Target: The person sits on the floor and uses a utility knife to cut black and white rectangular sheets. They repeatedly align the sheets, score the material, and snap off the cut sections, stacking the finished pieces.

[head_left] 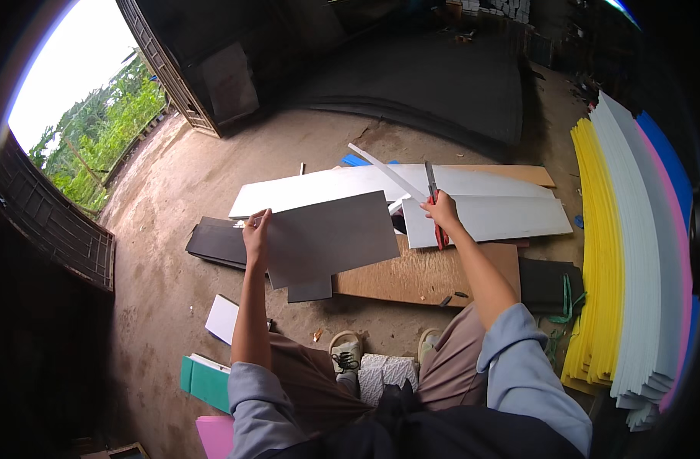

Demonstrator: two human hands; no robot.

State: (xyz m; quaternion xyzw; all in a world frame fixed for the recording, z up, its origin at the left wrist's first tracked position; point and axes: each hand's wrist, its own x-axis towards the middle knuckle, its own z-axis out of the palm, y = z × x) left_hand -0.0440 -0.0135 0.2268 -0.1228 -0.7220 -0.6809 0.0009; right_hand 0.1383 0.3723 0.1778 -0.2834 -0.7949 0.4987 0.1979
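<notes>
My left hand (257,239) pinches the left edge of a dark grey rectangular sheet (331,233), held tilted above the boards. Red-handled scissors (431,180) are in my right hand (442,210), their blades pointing away from me. A narrow white strip (384,170) slants up and left from the fingers of that hand; whether they grip it, I cannot tell. Below lies a brown wooden board (426,275) with small dark scraps on it. Beyond it rest white sheets (488,220), partly under my right hand. Another dark piece (310,291) shows under the grey sheet's lower edge.
Dark sheets are stacked at the left (216,241) and right (549,284) of the board. Tall stacks of yellow (595,268) and pale sheets (633,252) stand at the right. A large black stack (411,92) lies beyond. Green (206,384) and pink pieces (216,436) lie near my left.
</notes>
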